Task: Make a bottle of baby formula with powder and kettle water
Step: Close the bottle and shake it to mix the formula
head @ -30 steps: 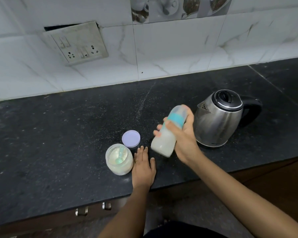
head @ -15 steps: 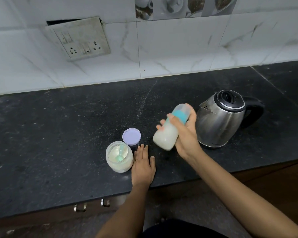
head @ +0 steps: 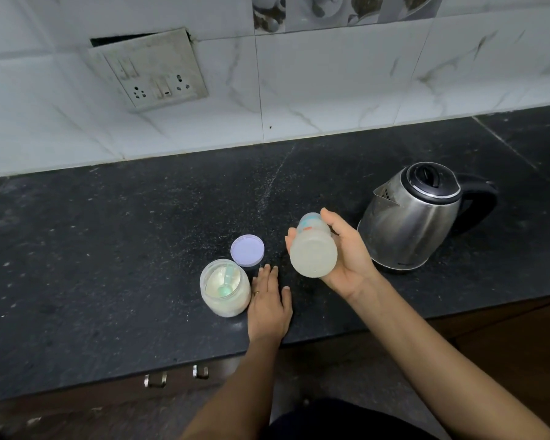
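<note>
**Mixing step: capped bottle held tipped, jar left open**

Head view: right hand (head: 350, 258) grips the clear plastic baby bottle with teal collar (head: 313, 254), fingers and thumb curled round its body. The bottle is raised over the dark stone countertop (head: 108, 249) toward its front edge, tipped with its base at the camera. Contents are milky, so this is likely shaking to mix.

Left hand (head: 269, 304) lies flat on the counter by the front edge with fingers straight, holding nothing, probably as a brace. It sits just beside the open translucent powder jar (head: 224, 289), which has a pale green scoop (head: 226, 282) inside. The round lilac lid (head: 247, 250) lies behind the jar, off for access. The steel kettle with black handle (head: 416, 220) stands to the right, lid down, parked clear.
</note>
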Tool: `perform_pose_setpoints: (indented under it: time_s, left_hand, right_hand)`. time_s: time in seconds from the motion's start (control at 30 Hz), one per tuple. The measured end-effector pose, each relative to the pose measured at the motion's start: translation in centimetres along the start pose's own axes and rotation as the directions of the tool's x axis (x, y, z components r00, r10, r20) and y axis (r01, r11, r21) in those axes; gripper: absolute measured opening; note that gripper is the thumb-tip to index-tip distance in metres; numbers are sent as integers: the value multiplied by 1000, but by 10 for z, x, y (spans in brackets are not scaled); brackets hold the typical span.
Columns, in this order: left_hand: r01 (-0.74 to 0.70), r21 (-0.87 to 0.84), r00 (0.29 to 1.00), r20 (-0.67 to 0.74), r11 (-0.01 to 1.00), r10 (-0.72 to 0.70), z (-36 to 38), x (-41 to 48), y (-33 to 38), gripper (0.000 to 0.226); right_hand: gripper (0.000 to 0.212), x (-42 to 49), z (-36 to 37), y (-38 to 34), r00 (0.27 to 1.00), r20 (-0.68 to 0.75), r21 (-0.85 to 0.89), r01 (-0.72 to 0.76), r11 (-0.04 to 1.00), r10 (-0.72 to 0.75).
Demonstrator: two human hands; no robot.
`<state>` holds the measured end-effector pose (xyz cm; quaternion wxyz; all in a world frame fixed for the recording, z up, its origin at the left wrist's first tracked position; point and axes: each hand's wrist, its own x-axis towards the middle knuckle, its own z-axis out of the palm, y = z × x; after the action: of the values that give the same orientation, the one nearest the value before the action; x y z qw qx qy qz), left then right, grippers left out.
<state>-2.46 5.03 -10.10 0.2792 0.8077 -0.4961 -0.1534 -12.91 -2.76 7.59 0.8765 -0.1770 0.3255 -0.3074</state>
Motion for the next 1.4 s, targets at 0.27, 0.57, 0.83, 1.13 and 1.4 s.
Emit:
perform_pose_setpoints:
  time_s: [0.27, 0.57, 0.83, 1.13, 1.4]
  left_hand:
    - [19, 1, 1000, -2, 1000, -19, -4, -2, 5, 49]
    - [24, 13, 1000, 11, 1000, -24, -5, -1, 7, 49]
    - [29, 5, 999, 18, 1000, -29, -6, -2, 7, 50]
    - [22, 8, 1000, 4, 1000, -22, -3, -1, 5, 49]
    - [15, 2, 1000, 3, 1000, -15, -3, 1, 3, 50]
  right_hand:
    - [25, 4, -9, -7, 999, -1, -7, 50, 999, -50]
    - [76, 15, -19, -16, 991, 135, 0, 11, 1000, -11]
    - [91, 29, -37, 8, 993, 86, -13, 82, 997, -81]
    - [59, 38, -49, 20, 989, -4, 1, 145, 989, -145]
    - [58, 34, -45, 13, 985, 74, 40, 155, 987, -158]
